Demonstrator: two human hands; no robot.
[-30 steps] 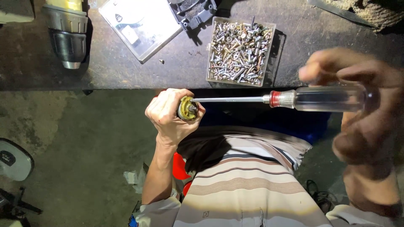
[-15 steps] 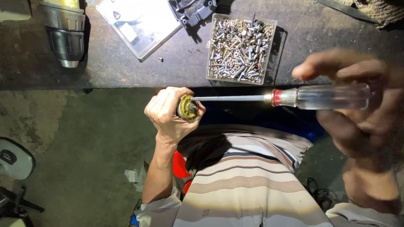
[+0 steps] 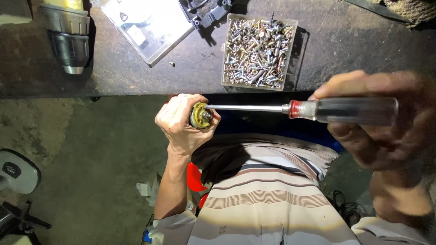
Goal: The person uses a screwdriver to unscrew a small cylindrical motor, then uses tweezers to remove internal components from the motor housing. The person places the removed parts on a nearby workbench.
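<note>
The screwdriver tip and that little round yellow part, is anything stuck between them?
Nothing visible is. The long steel screwdriver with a clear handle, held in the right hand, runs bare straight to the round yellow-and-metal part gripped in the left hand, and its tip reaches the part's centre.

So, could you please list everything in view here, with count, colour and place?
Round part: one, yellowish with metal centre, in the left fist.
Screwdriver: one, clear handle, red collar, steel shaft, tip at the part.
Screw tray: one, clear, full of silvery screws, on the bench.
Drill: one, grey chuck, bench top left.
Clear case: one, beside the drill.
Bench: one, dark.
Left hand: gripping the part.
Right hand: holding the screwdriver handle.
</note>
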